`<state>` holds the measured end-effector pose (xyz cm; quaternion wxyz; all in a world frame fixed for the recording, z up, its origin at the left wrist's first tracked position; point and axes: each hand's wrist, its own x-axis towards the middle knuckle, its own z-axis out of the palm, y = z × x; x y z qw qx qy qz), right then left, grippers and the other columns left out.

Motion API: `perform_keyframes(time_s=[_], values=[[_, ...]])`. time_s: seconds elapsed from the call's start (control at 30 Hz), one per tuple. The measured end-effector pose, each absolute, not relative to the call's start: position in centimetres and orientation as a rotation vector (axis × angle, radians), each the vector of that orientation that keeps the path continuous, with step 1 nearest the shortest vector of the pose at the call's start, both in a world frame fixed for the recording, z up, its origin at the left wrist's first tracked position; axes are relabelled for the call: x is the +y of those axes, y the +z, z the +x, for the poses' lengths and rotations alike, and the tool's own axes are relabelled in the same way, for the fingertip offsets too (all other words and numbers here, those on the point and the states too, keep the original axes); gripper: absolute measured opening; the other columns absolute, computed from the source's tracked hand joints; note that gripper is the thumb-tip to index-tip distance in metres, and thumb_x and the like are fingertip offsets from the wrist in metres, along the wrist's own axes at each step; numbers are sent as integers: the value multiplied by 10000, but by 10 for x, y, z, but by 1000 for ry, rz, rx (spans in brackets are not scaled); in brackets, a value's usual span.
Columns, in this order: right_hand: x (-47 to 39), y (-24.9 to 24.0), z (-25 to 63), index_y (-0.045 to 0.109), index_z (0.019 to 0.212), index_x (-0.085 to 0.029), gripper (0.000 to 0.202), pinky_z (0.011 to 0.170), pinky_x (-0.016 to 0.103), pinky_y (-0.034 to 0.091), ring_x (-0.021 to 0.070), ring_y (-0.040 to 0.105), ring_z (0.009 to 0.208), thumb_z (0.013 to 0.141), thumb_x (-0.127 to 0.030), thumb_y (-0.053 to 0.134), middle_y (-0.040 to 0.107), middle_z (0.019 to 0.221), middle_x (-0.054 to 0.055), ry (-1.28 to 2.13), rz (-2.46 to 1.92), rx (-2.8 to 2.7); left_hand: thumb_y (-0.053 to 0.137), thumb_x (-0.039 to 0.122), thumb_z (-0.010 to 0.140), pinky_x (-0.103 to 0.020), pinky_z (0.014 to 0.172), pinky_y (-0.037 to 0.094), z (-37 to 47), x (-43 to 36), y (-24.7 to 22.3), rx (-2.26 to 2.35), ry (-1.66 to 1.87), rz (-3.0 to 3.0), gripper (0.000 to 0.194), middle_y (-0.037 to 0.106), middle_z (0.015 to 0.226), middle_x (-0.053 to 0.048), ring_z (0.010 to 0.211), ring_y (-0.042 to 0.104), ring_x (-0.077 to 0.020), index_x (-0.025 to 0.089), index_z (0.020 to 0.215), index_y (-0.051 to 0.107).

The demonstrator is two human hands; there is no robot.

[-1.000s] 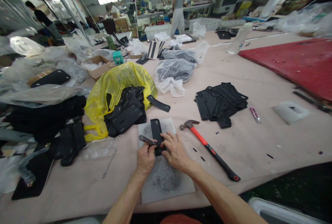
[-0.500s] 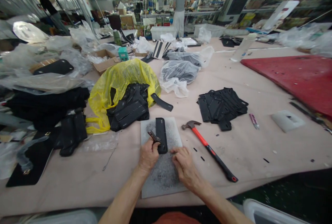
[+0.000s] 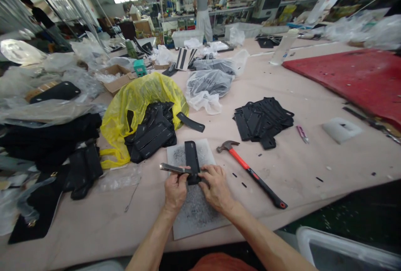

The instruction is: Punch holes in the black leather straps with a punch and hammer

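My left hand point(image 3: 175, 189) is closed round a metal punch point(image 3: 173, 168), a short bar whose rounded end points left. The bar lies nearly level, its other end over the lower part of a black strip point(image 3: 191, 154). That strip, with rounded corners, lies lengthwise on a pale, speckled cutting board point(image 3: 205, 212). My right hand point(image 3: 216, 187) has bent fingers and thumb at the strip's lower right edge, close to the punch end; its fingertips are partly hidden. A claw hammer point(image 3: 247, 168) with a red and black handle rests to the right of the board.
A yellow bag point(image 3: 114, 137) spills black strips point(image 3: 153, 137) at left. Another black pile point(image 3: 263, 122) sits right, near a pink-handled small tool point(image 3: 302, 134) and a white block point(image 3: 341, 131). A red board point(image 3: 351, 80) lies far right. Small black offcuts point(image 3: 244, 185) dot the table. People stand farther back.
The punch has swung from slanting to nearly level, pointing left. My right hand has moved left and up onto the strip's edge. The view has shifted slightly.
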<state>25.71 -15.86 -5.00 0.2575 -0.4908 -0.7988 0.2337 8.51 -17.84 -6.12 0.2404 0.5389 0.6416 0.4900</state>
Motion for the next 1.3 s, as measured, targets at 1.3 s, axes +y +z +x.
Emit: perform_keyframes(time_s=[1.3], values=[[-154,-48,266,621,932,-221,178,962,427,336,244,462,1082,786,-120,608,597,1148,45,723,-1344,-2064,554,217,888,-392,907,566,94,-177,-64,1726,1137,1767,193,750,1037,-65,969,700,-213,189,1007,705]])
